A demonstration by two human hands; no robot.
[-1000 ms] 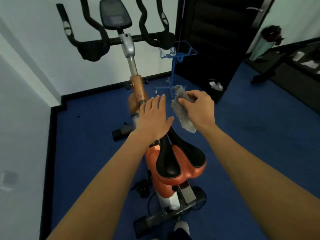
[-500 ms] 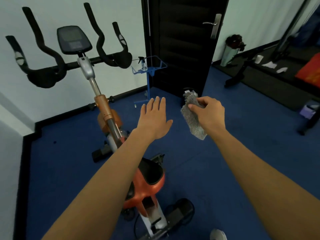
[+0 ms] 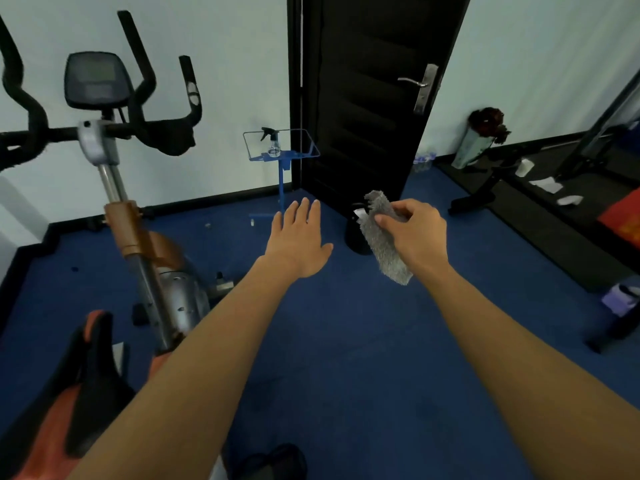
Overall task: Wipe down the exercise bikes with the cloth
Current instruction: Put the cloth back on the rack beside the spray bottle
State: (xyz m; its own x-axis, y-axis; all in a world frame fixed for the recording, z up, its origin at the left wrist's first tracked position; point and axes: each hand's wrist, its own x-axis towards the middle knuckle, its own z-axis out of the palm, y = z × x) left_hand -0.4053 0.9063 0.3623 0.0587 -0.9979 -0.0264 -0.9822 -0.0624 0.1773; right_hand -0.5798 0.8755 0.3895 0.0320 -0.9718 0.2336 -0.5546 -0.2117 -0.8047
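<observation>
An orange and silver exercise bike point(image 3: 162, 271) stands at the left, with black handlebars, a grey console point(image 3: 93, 79) and a black and orange saddle point(image 3: 79, 375) at the lower left. My right hand point(image 3: 415, 233) pinches a grey fluffy cloth point(image 3: 386, 240) that hangs down over the blue floor, well right of the bike. My left hand point(image 3: 298, 240) is flat and empty, fingers spread forward, apart from the bike.
A blue wire stand point(image 3: 282, 155) with a spray bottle point(image 3: 273, 142) stands by a dark door point(image 3: 374, 91). A small black bin point(image 3: 356, 233) sits behind the cloth. Black gym equipment point(image 3: 491, 181) and papers lie at the right on dark matting.
The view has swung right, so the bike slid to the left edge and the door and right side came into sight. Both hands keep their pose, now over bare floor instead of the saddle.
</observation>
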